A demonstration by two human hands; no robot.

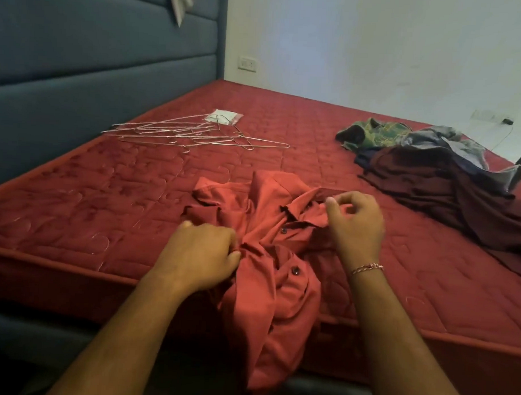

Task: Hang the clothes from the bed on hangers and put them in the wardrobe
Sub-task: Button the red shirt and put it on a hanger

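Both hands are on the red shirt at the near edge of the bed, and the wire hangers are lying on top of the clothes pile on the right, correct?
Not quite. The head view shows the wire hangers lying on the bare mattress on the left, apart from the clothes pile. The rest holds: the left hand and right hand both grip the red shirt at the near edge.

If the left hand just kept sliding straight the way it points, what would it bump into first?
The left hand points rightward into the bunched red shirt it grips, so it would meet more shirt folds first, then probably the right hand; depth is unclear.
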